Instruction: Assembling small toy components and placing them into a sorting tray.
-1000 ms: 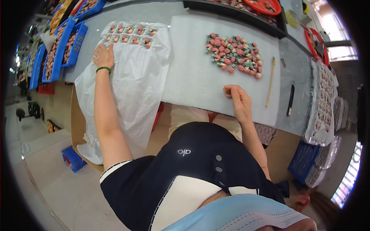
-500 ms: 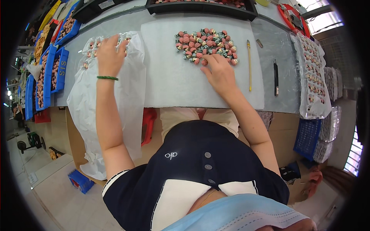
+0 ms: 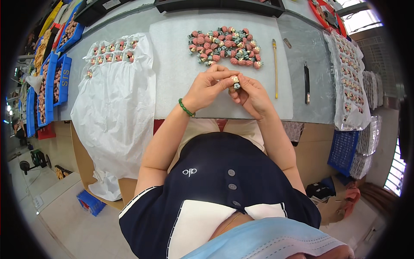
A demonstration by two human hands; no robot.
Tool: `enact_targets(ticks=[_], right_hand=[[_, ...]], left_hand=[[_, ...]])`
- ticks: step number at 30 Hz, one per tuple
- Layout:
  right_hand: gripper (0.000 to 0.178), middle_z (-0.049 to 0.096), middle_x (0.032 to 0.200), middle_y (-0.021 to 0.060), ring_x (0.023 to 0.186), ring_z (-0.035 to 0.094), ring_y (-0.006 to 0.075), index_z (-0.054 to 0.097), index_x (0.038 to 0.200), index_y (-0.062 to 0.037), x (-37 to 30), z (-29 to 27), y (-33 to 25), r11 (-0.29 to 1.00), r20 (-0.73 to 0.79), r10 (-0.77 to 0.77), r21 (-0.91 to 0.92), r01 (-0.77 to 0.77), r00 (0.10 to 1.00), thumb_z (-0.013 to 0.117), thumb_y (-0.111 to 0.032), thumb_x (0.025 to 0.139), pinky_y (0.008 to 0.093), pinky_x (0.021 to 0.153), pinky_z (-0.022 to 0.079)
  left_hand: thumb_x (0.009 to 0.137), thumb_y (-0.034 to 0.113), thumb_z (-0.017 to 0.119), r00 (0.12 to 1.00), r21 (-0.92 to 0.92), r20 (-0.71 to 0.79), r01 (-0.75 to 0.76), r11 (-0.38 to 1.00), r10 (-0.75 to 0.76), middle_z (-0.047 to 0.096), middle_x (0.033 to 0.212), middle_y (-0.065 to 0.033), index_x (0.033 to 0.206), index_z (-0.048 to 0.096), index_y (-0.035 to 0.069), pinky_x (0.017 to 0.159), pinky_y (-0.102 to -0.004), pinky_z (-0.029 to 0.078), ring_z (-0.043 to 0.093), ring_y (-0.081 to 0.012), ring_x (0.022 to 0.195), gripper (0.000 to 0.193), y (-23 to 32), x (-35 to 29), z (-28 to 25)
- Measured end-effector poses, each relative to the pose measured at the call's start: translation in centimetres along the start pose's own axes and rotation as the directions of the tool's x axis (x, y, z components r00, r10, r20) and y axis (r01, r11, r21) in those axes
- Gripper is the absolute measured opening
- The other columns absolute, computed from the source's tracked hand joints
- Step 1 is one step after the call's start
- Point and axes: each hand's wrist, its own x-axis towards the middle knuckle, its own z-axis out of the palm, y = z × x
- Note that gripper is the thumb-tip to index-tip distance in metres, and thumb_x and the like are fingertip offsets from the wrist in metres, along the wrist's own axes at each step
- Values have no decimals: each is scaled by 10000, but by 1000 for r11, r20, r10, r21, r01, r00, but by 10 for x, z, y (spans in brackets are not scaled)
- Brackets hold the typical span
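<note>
A small figurine (image 3: 235,82) with a pale face and grey-blue body is pinched between my two hands, over the white foam sheet (image 3: 172,99). My left hand (image 3: 208,86), with a green bracelet at its wrist, grips it from one side. My right hand (image 3: 255,94) closes on it from the other side. Just beyond my fingers lies a pile of similar pink-haired figurines (image 3: 226,46). To the left, a tray (image 3: 95,51) holds several figurines in its pockets, partly covered by thin white wrapping (image 3: 116,95) that hangs over the table edge.
A yellow stick (image 3: 275,69) and a black cutter knife (image 3: 307,84) lie right of the foam sheet. A wrapped tray of figurines (image 3: 351,82) sits at the right edge. Blue bins (image 3: 64,80) flank the table's left side; a black tray (image 3: 220,6) stands at the back.
My left hand has moved from the tray at left to the middle. My right hand has drawn back from the pile toward me, and both now hold one figurine.
</note>
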Motion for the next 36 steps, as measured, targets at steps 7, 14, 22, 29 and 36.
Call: enact_targets(ticks=[7,14,22,29,36], right_hand=[[248,570,807,68,678,560,133,540,962,17,-2,-5,16,960,-230,-223,-222,172,947,438,-202,905,220,578,461],[152,590,882,122,723,601,161,550,942,50,-2,-6,30,874,-190,-444,-305,378,876,563,-34,815,240,645,504],[161,588,896,108,762,587,137,560,932,61,6,-16,42,438,32,-773,-696,570,633,590,18,780,236,677,502],[140,587,910,122,776,597,150,554,929,65,7,-8,46,749,-136,-615,-408,522,777,560,31,794,250,690,513],[131,591,884,148,759,610,183,551,922,61,11,-9,43,783,-156,-590,-349,514,793,558,39,793,271,676,520]], left_hand=[[819,58,558,946,-413,-138,215,885,-294,616,934,-59,1016,589,-12,758,-237,422,537,-93,847,212,-7,-6,6],[804,40,570,950,-381,-176,175,908,-257,619,920,-86,1041,573,-19,770,-245,443,561,-119,869,244,-16,-3,13],[836,19,505,945,-642,-146,134,755,-292,578,1027,-143,1071,536,-47,823,-301,458,560,-184,917,246,-31,-1,19],[840,44,511,907,-699,-128,204,685,-401,589,991,-132,1065,540,-48,805,-293,460,566,-181,896,244,-32,-6,16],[827,37,528,889,-743,-126,210,636,-441,604,924,-119,1042,549,-67,758,-266,473,573,-159,843,240,-28,-2,15]])
